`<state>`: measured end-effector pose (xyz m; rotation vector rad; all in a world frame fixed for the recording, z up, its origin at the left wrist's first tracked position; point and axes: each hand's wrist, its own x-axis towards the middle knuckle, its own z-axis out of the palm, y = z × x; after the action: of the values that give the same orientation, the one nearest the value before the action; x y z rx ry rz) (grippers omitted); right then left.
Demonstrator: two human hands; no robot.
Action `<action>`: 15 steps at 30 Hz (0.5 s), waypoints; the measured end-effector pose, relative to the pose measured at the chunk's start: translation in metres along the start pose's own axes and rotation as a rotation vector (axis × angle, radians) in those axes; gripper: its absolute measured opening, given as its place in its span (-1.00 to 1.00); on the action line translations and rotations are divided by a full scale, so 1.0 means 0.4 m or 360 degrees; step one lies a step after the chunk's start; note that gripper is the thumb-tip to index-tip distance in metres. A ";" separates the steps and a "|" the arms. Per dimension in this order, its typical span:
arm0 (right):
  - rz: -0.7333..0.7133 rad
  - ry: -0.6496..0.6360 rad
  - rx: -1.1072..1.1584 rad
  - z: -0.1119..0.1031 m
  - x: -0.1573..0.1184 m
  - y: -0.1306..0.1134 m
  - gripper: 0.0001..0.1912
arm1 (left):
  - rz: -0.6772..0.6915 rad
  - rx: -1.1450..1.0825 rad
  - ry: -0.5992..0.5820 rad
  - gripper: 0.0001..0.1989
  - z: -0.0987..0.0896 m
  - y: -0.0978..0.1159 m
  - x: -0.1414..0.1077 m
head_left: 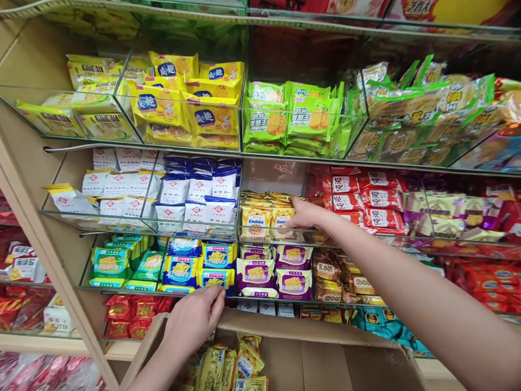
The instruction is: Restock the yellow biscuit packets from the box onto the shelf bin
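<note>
My right hand [303, 213] reaches into the middle shelf's bin, its thumb and fingers closed on a yellow "Cookies" packet [282, 221] at the right of the front row. Beside it stands another yellow cookie packet [251, 221], with more packed behind. My left hand [197, 314] is closed at the far rim of an open cardboard box [321, 332], just below the lower shelf edge; its fingertips are partly hidden. Loose yellow cookie packets [215, 366] lie inside the box at its left.
Clear dividers and front panels split the shelves into bins. White milk biscuit packs [195, 198] fill the bin left of the cookies; red packs [362, 198] lie to the right. Purple soda biscuits [274, 271] sit below, green biscuit packs [288, 117] above. A wooden upright [52, 244] stands at left.
</note>
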<state>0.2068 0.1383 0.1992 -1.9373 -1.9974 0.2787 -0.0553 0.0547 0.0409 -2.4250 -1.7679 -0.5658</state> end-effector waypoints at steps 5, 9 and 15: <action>-0.0233 0.0412 -0.0264 -0.059 -0.094 -0.019 -0.26 | 0.0013 -0.0011 -0.0019 -0.67 -0.005 -0.001 -0.003; -0.0834 0.0703 0.0046 0.005 -0.307 -0.014 -0.75 | 0.0012 -0.0015 -0.0035 -0.68 -0.003 -0.001 -0.005; -0.0373 -0.0776 0.0411 0.510 -0.487 0.141 -0.60 | 0.0009 -0.0017 -0.0046 -0.66 0.001 -0.002 -0.004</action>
<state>0.1845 -0.0328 -0.0308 -1.5591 -2.3143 0.9718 -0.0564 0.0535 0.0397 -2.4564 -1.7731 -0.5439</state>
